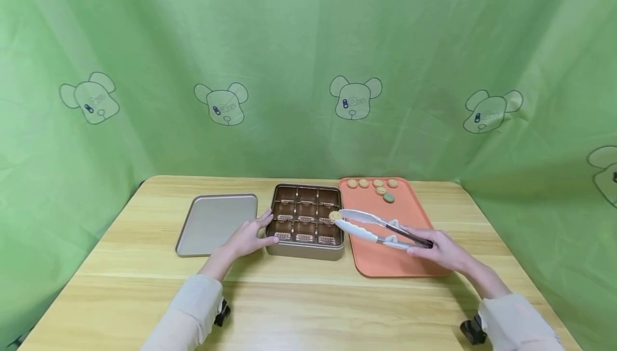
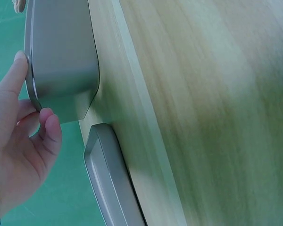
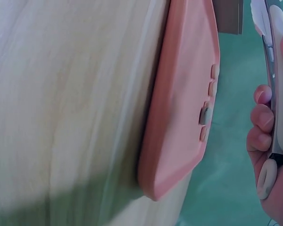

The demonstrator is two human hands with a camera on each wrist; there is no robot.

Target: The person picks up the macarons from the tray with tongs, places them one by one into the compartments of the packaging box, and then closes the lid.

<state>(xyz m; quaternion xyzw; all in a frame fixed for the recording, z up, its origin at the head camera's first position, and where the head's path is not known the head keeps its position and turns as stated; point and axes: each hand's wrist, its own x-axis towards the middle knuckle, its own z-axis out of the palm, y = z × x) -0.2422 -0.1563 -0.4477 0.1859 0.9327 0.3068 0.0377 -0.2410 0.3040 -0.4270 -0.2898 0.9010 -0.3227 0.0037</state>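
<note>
Fingers of the right hand (image 1: 436,249) curl round a pair of pale-tipped tongs (image 1: 359,229), whose tips pinch a round biscuit (image 1: 335,215). That biscuit shows over the right side of the baking pan (image 1: 305,252), by the middle row; how high it hangs cannot be told. Thumb and fingers of the left hand (image 1: 247,237) hold the pan's near left corner, hiding part of its rim. The pan's dark divider (image 1: 306,210) makes nine compartments, the tongs covering part of the right column.

On the far part of the orange tray (image 1: 385,261), to the right, lie five tan biscuits (image 1: 352,184) and a green one (image 1: 388,198); the hand and tongs cover some of the tray's near right part. To the left, a flat grey tray (image 1: 217,225) rests on the counter (image 1: 308,300). On the far right, a bear face printed on the green curtain (image 1: 289,56) is cut off.

From the left wrist, the pan's smooth outer wall and the grey tray's raised rim appear, with the thumb at the pan's rim; a small tan scrap at the top corner is too cropped to identify. The right wrist view shows the orange tray's raised side and the grip on the handles more closely, but the tongs' tips fall outside it and most of the pan is cut off.
</note>
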